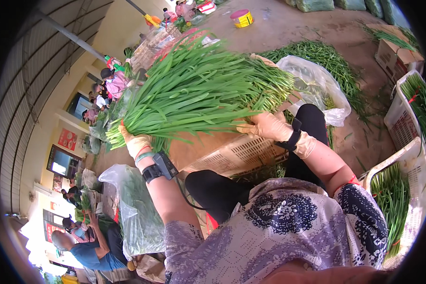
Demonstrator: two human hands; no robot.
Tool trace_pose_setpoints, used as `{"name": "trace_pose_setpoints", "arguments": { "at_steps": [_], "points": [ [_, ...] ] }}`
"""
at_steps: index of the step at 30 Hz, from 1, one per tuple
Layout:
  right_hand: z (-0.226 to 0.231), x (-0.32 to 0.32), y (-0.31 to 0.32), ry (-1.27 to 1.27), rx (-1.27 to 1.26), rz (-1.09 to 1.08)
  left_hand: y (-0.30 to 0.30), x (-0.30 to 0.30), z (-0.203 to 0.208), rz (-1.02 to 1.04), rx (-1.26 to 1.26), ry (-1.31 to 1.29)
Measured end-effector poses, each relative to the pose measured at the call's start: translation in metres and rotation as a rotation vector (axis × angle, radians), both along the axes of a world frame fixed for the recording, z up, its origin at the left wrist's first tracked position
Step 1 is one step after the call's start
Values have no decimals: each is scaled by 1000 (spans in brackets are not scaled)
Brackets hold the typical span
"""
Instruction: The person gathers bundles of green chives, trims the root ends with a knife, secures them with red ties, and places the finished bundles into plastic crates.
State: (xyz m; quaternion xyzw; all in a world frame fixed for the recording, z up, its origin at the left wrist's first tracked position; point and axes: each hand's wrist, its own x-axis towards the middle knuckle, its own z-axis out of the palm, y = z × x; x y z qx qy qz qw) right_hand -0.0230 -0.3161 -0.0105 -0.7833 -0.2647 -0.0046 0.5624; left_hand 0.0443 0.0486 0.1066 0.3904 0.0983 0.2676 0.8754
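Observation:
A large bunch of long, flat green garlic chives (184, 97) spreads across the middle, above a brown board. My left hand (136, 143), in a pale glove, is closed around the bunch at its left end. My right hand (266, 127), also gloved, has its fingers pressed together on the leaves at the lower right edge; part of its grip is hidden. Behind the leaves, to the right, lies another heap of chives (274, 87) with pale stem ends showing. The brown board (194, 150) rests on a white plastic crate (239, 154) before my knees.
A clear plastic bag (317, 80) and a loose pile of greens (331, 59) lie beyond my right hand. White crates (402, 113) of chives and a cardboard box (396, 59) stand at right. A filled plastic bag (139, 213) is at left, near a seated co-worker (97, 251).

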Motion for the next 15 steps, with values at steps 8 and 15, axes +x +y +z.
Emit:
{"name": "trace_pose_setpoints", "arguments": {
  "at_steps": [8, 15],
  "points": [
    [-40, -33, 30, 475, 201, 501, 46, 18, -31, -80, 2, -160],
    [-21, -71, 5, -223, -1106, 233, 41, 10, -49, -84, 4, -260]
  ]
}}
